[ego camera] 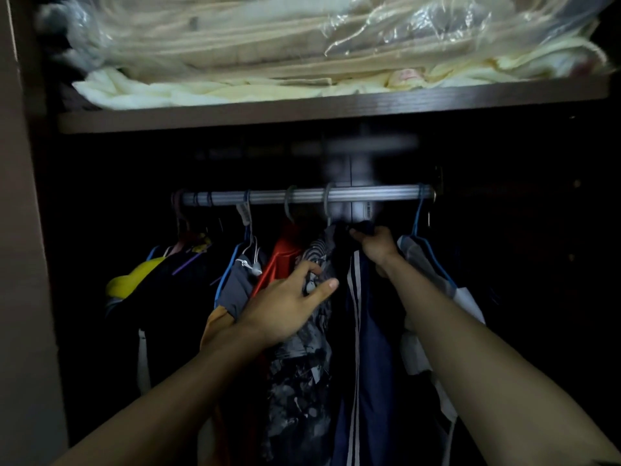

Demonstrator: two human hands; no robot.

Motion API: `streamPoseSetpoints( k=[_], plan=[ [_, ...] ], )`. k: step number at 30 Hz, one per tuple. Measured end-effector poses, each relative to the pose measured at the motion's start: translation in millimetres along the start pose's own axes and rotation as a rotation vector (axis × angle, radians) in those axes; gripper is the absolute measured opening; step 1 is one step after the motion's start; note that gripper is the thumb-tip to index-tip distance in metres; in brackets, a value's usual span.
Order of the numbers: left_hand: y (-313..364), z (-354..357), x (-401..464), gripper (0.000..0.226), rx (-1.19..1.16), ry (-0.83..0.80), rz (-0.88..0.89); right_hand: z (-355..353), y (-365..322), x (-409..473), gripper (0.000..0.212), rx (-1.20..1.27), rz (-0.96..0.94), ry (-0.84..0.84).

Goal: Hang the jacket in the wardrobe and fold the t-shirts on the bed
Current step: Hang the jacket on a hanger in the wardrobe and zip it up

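Observation:
A navy jacket (368, 348) with white stripes hangs down in the middle of the dark wardrobe, just below the metal rail (376, 194). My right hand (378, 245) is closed on its top, at the collar or hanger, a little under the rail. My left hand (289, 302) rests with spread fingers against a grey patterned garment (299, 371) to the jacket's left, pressing it leftward. The jacket's hanger hook is hidden in the dark. No t-shirts or bed are in view.
Several garments hang on hangers along the rail: yellow-and-black (134, 280) at the left, grey hooded (237, 284), red (280, 260), and a white-grey one (433, 287) on a blue hanger at the right. A shelf (302, 111) above holds cream bedding in plastic.

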State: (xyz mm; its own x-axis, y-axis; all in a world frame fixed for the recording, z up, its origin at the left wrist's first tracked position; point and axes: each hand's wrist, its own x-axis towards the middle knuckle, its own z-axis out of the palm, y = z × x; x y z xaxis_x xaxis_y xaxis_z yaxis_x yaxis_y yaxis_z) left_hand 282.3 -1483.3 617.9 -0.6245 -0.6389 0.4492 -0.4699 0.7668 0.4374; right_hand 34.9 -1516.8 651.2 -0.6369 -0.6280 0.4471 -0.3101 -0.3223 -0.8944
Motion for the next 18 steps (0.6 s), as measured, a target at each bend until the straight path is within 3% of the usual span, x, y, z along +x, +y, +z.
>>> streamPoseSetpoints(
  k=[5,10,18],
  plan=[
    [0,2,2,0.045,-0.03,0.006,0.006,2,-4,-1,0.023,0.054,0.006,0.006],
    [3,7,1,0.043,-0.032,0.042,0.018,4,-23,1,0.008,0.099,-0.01,-0.017],
    [-3,11,2,0.037,-0.011,0.075,0.05,-3,-18,-12,0.008,0.17,0.004,-0.039]
  ],
)
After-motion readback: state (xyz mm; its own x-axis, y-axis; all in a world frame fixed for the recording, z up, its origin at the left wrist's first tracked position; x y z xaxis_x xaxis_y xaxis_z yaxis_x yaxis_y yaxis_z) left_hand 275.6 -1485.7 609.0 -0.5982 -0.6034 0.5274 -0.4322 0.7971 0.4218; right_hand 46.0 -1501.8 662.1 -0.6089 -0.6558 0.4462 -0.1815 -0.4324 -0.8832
